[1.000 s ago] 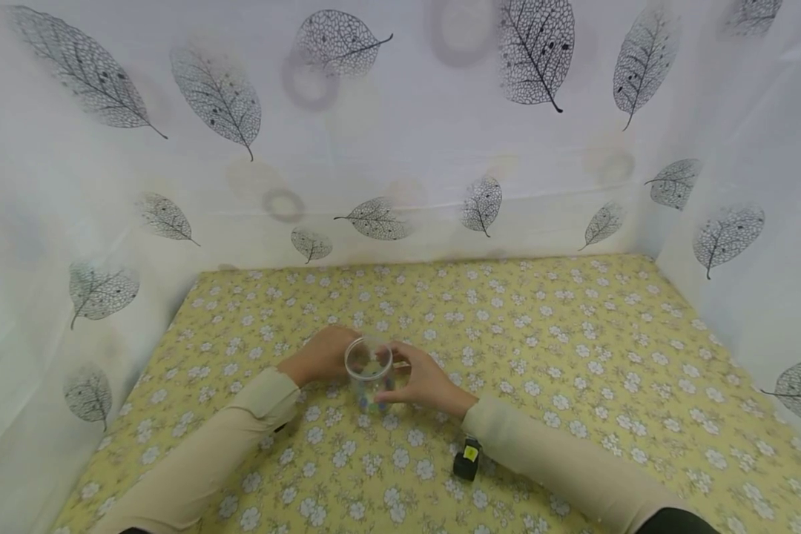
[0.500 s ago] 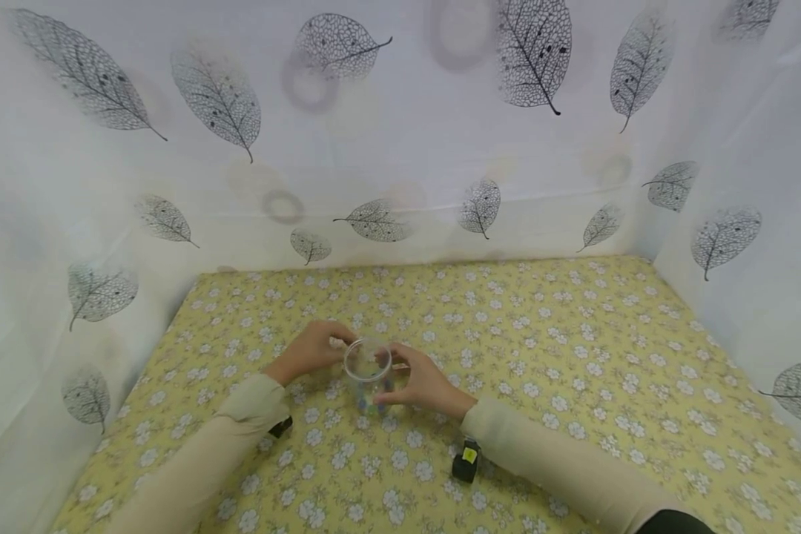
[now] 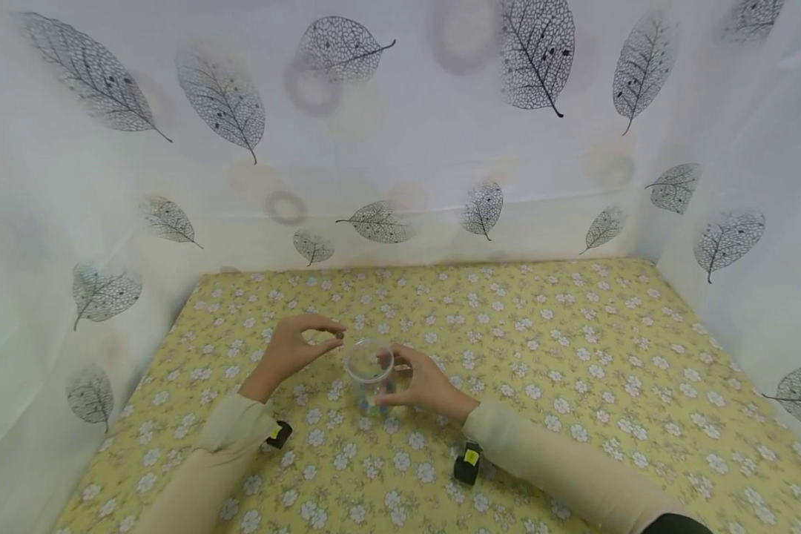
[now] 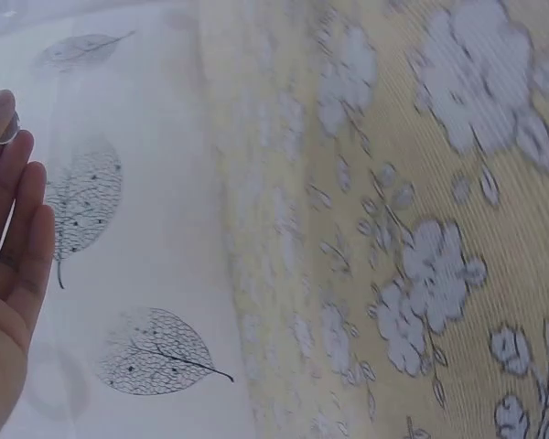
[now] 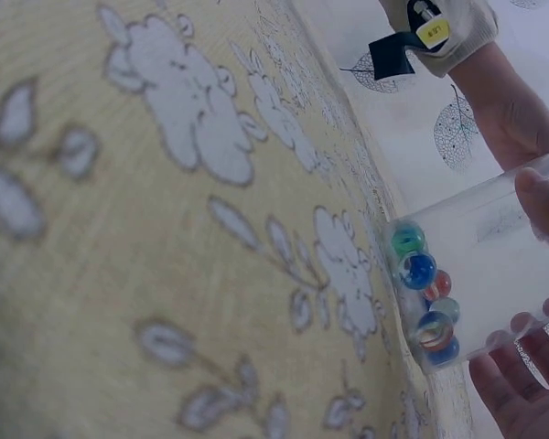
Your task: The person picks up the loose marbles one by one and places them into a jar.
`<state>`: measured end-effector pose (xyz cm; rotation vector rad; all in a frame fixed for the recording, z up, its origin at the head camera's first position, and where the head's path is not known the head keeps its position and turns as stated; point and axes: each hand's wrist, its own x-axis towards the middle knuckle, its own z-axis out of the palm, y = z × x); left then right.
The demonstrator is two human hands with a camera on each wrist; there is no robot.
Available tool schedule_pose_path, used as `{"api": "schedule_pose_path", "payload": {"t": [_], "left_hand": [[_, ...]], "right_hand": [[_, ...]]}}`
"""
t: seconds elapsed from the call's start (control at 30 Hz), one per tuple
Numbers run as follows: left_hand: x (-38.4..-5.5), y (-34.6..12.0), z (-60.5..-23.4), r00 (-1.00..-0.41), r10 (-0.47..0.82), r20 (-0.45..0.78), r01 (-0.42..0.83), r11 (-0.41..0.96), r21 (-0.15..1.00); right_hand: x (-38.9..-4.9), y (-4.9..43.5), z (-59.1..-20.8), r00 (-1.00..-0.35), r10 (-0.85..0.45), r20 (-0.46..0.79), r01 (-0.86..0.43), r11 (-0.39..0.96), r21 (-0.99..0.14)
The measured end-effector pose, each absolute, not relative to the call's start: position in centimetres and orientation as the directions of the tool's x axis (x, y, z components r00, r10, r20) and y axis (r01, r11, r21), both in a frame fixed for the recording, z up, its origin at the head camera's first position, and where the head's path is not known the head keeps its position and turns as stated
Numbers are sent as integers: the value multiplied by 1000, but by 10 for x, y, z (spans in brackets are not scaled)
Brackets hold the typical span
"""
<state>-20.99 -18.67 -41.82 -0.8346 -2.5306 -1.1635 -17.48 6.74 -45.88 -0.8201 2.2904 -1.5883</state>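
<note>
My right hand (image 3: pixel 422 382) grips a clear plastic jar (image 3: pixel 370 373) that stands upright on the table, thumb on the near side and fingers round the far side. In the right wrist view, several glass marbles (image 5: pixel 417 271) in green, blue, red and clear lie at the bottom of the jar. To the left of the jar, my left hand (image 3: pixel 292 347) is raised and pinches a small round marble (image 4: pixel 12 128) between thumb and forefinger. In the left wrist view this marble looks clear and glassy, partly hidden by the thumb. The jar's mouth is uncovered and faces up.
A yellow floral cloth (image 3: pixel 547 341) covers the table. White sheeting (image 3: pixel 414 133) with a leaf print hangs at the back and both sides. Black wrist cameras (image 3: pixel 466 465) with yellow labels sit under each forearm.
My left hand has drawn away from the jar's rim to the left, and a marble now shows between its fingertips. The right hand and the jar have stayed in place.
</note>
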Motion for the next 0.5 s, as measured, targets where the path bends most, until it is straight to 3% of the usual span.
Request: {"api": "schedule_pose_path", "payload": {"t": [0.3, 0.5], "left_hand": [[-188, -181, -405, -824, 350, 445, 565, 463, 683], [-176, -176, -402, -801, 350, 485, 597, 414, 687]], "right_hand": [[-174, 68, -458, -812, -570, 125, -317, 250, -915], [-173, 68, -457, -814, -569, 114, -300, 244, -922]]}}
